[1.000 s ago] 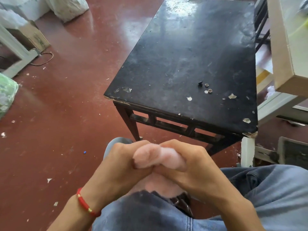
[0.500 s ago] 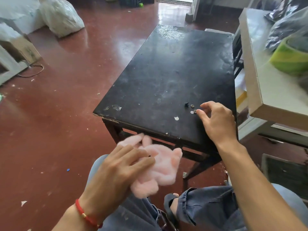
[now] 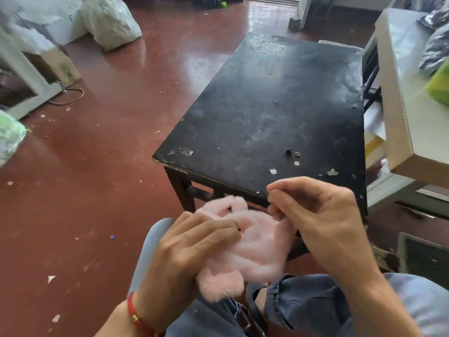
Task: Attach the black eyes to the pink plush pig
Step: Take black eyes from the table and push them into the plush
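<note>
My left hand [image 3: 192, 249] grips the pink plush pig [image 3: 255, 246] over my lap; my right hand [image 3: 315, 215], at its 2 o'clock, is pinched shut, contents unseen. It has come back from the black table [image 3: 267, 105], where a black eye [image 3: 289, 151] and washer [image 3: 297, 154] lie at 12 o'clock. Red floor [image 3: 97, 166].

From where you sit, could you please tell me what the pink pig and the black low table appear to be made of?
The pink plush pig looks like soft, fuzzy synthetic fleece: its edges are hairy and it folds limply under the left hand. The black low table seems to be painted wood, dull-glossy; pale chips show along its near edge.
</note>
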{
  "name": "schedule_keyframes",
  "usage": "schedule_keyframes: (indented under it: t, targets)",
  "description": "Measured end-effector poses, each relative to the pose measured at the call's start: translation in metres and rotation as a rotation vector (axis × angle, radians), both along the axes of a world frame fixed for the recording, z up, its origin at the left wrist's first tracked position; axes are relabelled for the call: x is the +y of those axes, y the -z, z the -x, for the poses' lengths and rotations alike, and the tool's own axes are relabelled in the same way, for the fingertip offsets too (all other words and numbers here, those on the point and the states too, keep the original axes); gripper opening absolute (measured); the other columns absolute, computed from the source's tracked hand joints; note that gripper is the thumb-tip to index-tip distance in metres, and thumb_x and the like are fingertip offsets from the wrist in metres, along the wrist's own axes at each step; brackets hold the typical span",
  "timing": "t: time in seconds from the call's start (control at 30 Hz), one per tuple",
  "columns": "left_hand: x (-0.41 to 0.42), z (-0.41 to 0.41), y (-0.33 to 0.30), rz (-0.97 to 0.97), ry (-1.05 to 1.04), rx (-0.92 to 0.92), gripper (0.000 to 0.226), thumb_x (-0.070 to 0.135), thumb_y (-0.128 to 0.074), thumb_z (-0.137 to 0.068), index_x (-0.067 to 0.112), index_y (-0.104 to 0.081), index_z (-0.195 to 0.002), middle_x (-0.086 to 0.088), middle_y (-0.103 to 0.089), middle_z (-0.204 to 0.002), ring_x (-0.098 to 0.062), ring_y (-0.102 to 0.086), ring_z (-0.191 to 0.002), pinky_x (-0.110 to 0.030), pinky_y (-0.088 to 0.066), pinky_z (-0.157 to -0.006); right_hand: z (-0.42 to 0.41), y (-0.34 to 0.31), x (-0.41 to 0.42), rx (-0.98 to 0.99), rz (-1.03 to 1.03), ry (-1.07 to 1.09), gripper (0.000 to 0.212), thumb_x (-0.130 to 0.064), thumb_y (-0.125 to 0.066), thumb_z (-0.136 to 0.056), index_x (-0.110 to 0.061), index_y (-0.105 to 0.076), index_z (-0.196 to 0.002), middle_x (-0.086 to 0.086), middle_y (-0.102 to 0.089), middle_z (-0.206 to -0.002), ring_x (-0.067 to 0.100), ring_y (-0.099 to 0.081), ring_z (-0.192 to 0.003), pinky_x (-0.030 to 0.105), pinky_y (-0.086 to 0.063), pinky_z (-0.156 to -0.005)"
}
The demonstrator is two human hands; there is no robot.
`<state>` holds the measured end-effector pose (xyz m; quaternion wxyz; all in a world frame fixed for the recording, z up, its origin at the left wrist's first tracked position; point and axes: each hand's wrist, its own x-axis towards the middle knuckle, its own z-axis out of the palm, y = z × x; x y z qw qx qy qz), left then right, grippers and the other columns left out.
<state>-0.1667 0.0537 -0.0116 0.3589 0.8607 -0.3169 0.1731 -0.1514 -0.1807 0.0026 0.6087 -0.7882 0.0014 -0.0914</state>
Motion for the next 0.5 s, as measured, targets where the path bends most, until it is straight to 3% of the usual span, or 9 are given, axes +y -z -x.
schedule_keyframes:
  t: [0.07,0.17,0.27,0.37,0.5]
  targets:
    - [-0.001,0.006,0.001,0.006,0.021,0.001,0.039,0.029,-0.057,-0.106,0.002,-0.083,-0.096,-0.005,-0.082,-0.106,-0.029,-0.073,-0.086,-0.046,-0.054,-0.071,0.029,-0.005,0.02,-0.024,-0.008,-0.012,0.009,-0.029,-0.086,-0.085,-0.029,-0.085,-0.094,-0.008,-0.084,-0.077,0.006,-0.079,-0.063,0.014,-0.058,-0.059]
    - [-0.003,0.011,0.003,-0.006,0.043,0.003,0.021,0.015,-0.065,-0.099,0.002,-0.082,-0.096,-0.006,-0.081,-0.1,-0.029,-0.071,-0.082,-0.045,-0.051,-0.07,0.045,-0.005,0.029,-0.091,0.165,0.035,0.014,-0.029,-0.091,-0.081,-0.029,-0.085,-0.094,-0.018,-0.082,-0.084,0.001,-0.078,-0.067,0.011,-0.057,-0.062]
    - [-0.004,0.015,0.002,0.037,0.065,0.06,0.05,0.036,-0.048,-0.108,0.002,-0.081,-0.097,-0.008,-0.08,-0.094,-0.031,-0.071,-0.08,-0.044,-0.05,-0.071,0.05,-0.001,0.027,-0.098,0.275,0.006,0.022,-0.018,-0.09,-0.079,-0.03,-0.085,-0.096,-0.023,-0.081,-0.095,-0.008,-0.076,-0.074,0.009,-0.057,-0.068]
    - [-0.002,0.022,0.001,0.051,0.077,0.067,0.049,0.036,-0.049,-0.108,0.001,-0.082,-0.097,-0.009,-0.08,-0.093,-0.033,-0.071,-0.079,-0.043,-0.051,-0.073,0.056,0.006,0.027,0.002,0.206,-0.044,0.031,-0.011,-0.09,-0.081,-0.033,-0.084,-0.101,-0.027,-0.082,-0.091,-0.008,-0.077,-0.073,0.008,-0.058,-0.068]
    - [0.0,0.029,-0.001,0.042,0.073,0.056,0.032,0.021,-0.06,-0.102,0.001,-0.083,-0.096,-0.009,-0.081,-0.096,-0.031,-0.07,-0.078,-0.041,-0.053,-0.071,0.065,0.014,0.03,0.026,0.158,-0.03,0.021,-0.01,-0.089,-0.079,-0.027,-0.089,-0.091,-0.026,-0.084,-0.087,-0.006,-0.08,-0.074,0.009,-0.06,-0.07]
